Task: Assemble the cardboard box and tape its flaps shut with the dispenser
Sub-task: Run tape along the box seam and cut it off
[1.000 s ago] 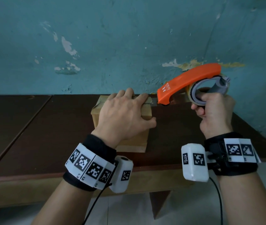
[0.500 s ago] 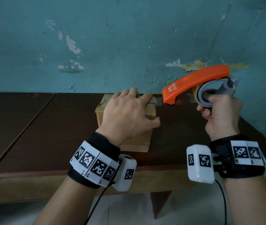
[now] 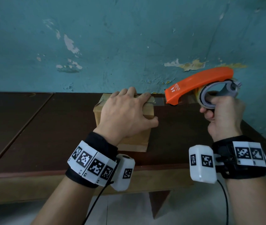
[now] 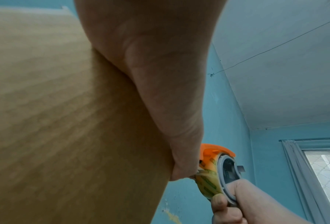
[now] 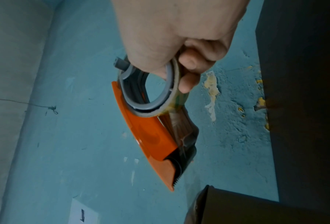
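A small cardboard box (image 3: 135, 142) stands on the dark table (image 3: 47, 127) near the wall. My left hand (image 3: 127, 114) lies flat on its top, fingers spread to the far edge and thumb down the right side. In the left wrist view the box side (image 4: 64, 121) fills the left, with the thumb (image 4: 160, 91) against it. My right hand (image 3: 223, 114) grips the orange tape dispenser (image 3: 199, 83) to the right of the box, nose toward it. A clear tape strip (image 3: 159, 101) runs from the box's far right corner to the nose. The dispenser's (image 5: 150, 136) toothed blade shows in the right wrist view.
A peeling teal wall (image 3: 129, 46) rises directly behind the box. The table's front edge (image 3: 31, 174) runs just ahead of my wrists. Dark tabletop stretches to the left of the box, with a seam (image 3: 23, 127) across it.
The dispenser has drawn a little to the right, away from the box, and the gap bridged by tape has widened. My left hand stays pressed on the box.
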Action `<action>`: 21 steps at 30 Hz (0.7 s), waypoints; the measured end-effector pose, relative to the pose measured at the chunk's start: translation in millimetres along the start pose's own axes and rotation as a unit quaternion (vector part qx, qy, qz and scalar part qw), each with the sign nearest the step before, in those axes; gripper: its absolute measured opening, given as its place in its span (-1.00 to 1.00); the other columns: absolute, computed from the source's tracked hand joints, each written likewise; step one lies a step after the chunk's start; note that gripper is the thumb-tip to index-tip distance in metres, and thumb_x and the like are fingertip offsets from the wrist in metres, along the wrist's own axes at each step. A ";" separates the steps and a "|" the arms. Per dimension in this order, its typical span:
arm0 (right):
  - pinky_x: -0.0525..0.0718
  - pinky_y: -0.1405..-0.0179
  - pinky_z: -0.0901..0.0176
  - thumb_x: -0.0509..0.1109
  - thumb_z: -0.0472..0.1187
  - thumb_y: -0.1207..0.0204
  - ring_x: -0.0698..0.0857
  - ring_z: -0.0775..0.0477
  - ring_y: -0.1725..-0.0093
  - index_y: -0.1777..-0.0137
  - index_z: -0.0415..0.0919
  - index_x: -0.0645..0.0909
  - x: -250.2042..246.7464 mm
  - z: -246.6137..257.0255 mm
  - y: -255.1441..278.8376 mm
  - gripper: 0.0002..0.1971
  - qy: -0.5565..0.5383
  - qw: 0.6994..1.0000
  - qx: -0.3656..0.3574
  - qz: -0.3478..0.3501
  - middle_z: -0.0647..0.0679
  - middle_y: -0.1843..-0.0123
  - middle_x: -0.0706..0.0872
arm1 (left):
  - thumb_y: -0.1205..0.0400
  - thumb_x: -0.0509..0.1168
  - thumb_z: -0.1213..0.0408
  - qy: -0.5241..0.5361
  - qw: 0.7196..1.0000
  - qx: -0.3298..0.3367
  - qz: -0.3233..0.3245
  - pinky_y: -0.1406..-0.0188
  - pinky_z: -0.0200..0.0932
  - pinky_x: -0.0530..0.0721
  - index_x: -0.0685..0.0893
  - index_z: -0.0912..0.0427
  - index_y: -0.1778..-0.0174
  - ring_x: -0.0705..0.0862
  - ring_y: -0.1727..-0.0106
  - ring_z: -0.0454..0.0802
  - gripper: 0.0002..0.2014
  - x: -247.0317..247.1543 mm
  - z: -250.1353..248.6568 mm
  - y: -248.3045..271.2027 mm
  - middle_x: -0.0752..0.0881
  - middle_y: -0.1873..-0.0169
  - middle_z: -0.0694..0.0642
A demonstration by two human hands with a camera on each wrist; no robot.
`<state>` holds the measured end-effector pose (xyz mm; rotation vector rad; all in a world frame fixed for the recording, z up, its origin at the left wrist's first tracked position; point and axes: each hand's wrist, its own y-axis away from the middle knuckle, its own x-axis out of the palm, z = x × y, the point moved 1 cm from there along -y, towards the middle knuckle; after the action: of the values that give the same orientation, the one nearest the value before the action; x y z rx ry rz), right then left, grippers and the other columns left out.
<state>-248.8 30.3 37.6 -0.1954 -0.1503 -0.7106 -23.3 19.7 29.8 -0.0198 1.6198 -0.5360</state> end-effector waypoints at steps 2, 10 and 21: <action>0.38 0.59 0.31 0.35 -0.39 -0.50 0.61 0.17 0.62 0.21 -0.13 0.68 -1.4 0.3 -2.5 -0.83 0.003 1.000 0.003 -0.012 0.02 0.44 0.73 | -0.56 0.14 -0.51 0.002 1.000 0.000 -0.001 -0.43 0.04 0.50 0.44 -0.22 -0.68 0.62 -0.36 0.10 -0.22 0.0 0.0 0.4 0.63 -0.25 0.07; 0.41 0.54 0.30 0.34 -0.37 -0.50 0.61 0.19 0.61 0.19 -0.09 0.65 -13.6 -2.4 -11.5 -0.84 0.011 0.999 -0.003 -0.036 0.01 0.37 0.74 | -0.57 0.13 -0.52 0.001 1.000 0.005 0.002 -0.43 0.05 0.50 0.41 -0.23 -0.69 0.62 -0.36 0.10 -0.21 -1.5 -0.6 -0.1 0.63 -0.27 0.07; 0.57 0.62 0.26 0.36 -0.47 -0.32 0.71 -0.03 0.54 0.35 -0.09 0.69 -18.1 -11.0 -19.0 -0.75 0.123 0.987 -0.104 -0.013 -0.08 0.37 0.74 | -0.56 0.14 -0.54 -0.002 1.000 0.009 0.004 -0.39 0.03 0.51 0.37 -0.25 -0.71 0.62 -0.37 0.09 -0.18 -2.3 -0.7 -0.2 0.63 -0.29 0.05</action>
<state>-274.2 25.1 25.7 -0.3041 0.1588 -0.7705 -23.7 20.5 32.1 -0.0008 1.6094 -0.5442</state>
